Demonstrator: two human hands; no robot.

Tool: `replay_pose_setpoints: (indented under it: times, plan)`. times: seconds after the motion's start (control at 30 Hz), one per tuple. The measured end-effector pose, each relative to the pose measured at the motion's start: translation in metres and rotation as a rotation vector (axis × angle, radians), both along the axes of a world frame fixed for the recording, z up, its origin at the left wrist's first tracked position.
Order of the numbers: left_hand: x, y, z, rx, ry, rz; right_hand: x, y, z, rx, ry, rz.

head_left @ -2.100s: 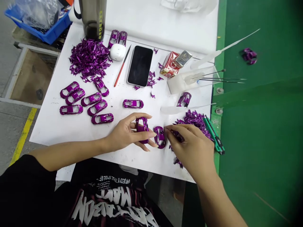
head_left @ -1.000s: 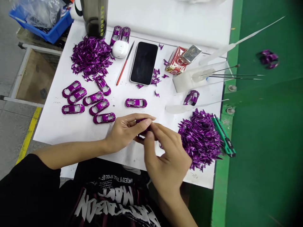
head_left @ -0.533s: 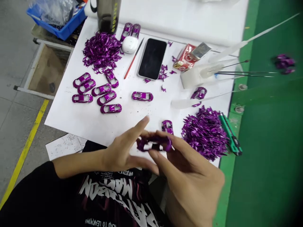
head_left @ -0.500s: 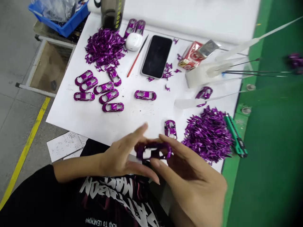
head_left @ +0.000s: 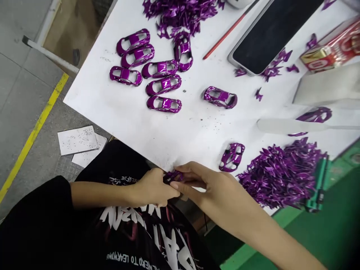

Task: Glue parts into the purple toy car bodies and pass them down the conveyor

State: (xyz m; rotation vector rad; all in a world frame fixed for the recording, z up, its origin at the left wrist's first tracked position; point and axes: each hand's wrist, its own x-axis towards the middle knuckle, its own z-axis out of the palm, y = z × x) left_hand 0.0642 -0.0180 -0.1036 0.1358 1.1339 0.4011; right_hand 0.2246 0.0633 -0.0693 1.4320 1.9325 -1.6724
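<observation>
Between my two hands, just off the table's near edge, is a purple toy car body shell (head_left: pixel 174 176), mostly covered by fingers. My left hand (head_left: pixel 154 187) is closed round its left end. From the other side my right hand (head_left: pixel 205 183) pinches the shell between thumb and fingers. One more toy car shell (head_left: pixel 232 156) lies on the white table top (head_left: pixel 180 138) just beyond my right hand. To its right is a heap of shiny purple spiky pieces (head_left: pixel 281 174).
Several purple car shells (head_left: pixel 161 69) are grouped at the left, below a second purple heap (head_left: pixel 182 15). A phone (head_left: pixel 275 35), a red thin stick (head_left: pixel 225 35) and a red carton (head_left: pixel 332 47) lie farther back. A green cutter knife (head_left: pixel 317 187) borders the right heap.
My left hand has gone from spread fingers to closed on the shell. Both hands are now closer together, and the head view has shifted nearer and turned.
</observation>
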Motion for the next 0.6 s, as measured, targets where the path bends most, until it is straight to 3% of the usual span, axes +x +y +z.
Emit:
replay_pose_setpoints:
  times: [0.13, 0.27, 0.4, 0.6]
  plan:
    - [0.015, -0.003, -0.001, -0.043, 0.014, 0.114, -0.009, 0.023, -0.004, 0.026, -0.172, 0.215]
    - [0.017, -0.006, -0.002, -0.110, -0.049, 0.188, -0.025, 0.034, -0.004, 0.005, -0.342, 0.336]
    - [0.014, -0.001, -0.002, -0.148, -0.119, 0.246, -0.025, 0.035, -0.012, -0.001, -0.292, 0.306]
    - [0.011, 0.015, 0.007, -0.305, -0.135, 0.305, -0.008, 0.031, -0.039, 0.037, -0.144, 0.196]
